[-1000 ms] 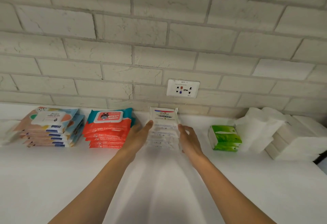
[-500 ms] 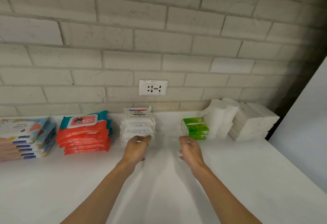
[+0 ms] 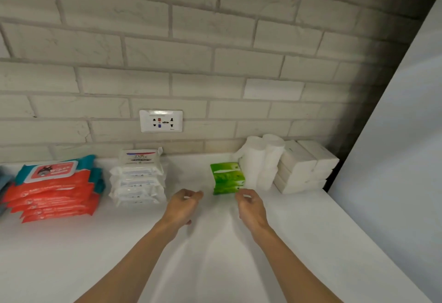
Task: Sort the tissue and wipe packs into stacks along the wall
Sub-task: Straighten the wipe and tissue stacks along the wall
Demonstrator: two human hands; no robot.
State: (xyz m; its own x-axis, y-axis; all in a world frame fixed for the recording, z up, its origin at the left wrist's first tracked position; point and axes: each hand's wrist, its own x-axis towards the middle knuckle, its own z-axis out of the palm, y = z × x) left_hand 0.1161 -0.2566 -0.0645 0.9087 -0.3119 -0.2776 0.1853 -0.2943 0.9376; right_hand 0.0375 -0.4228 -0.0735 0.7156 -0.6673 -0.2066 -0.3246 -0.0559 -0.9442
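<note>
1. Surface: a white counter (image 3: 311,243) runs along a pale brick wall (image 3: 215,39). A white socket (image 3: 160,121) is set in the wall, just above the counter's far edge.
2. Far left: only the edge of a blue pack (image 3: 3,180) shows at the frame border.
3. Red wipes (image 3: 52,192) – a stack of flat packs with a teal-edged pack on top, lying against the wall at left.
4. White wipes (image 3: 138,178) – a stack of flat packs just right of the red wipes and apart from them, below and slightly left of the socket.
5. Green tissues (image 3: 227,178) – a small stack right of centre, a little nearer than the wall. A bare strip of counter lies between it and the white wipes.
6. Soft white packs (image 3: 260,161) stand upright just right of the green tissues. Whether the two touch cannot be told.
7. White blocks (image 3: 303,166) are stacked at far right, close to the soft white packs.
8. A plain pale panel (image 3: 394,135) closes the right side.
9. Left hand (image 3: 183,207): fingers loosely curled, holding nothing. It is above the counter, near of the gap between the white wipes and the green tissues.
10. Right hand (image 3: 251,207): fingers loosely curled, holding nothing. Its fingertips are just near of the green tissues' right corner. Contact cannot be told.
</note>
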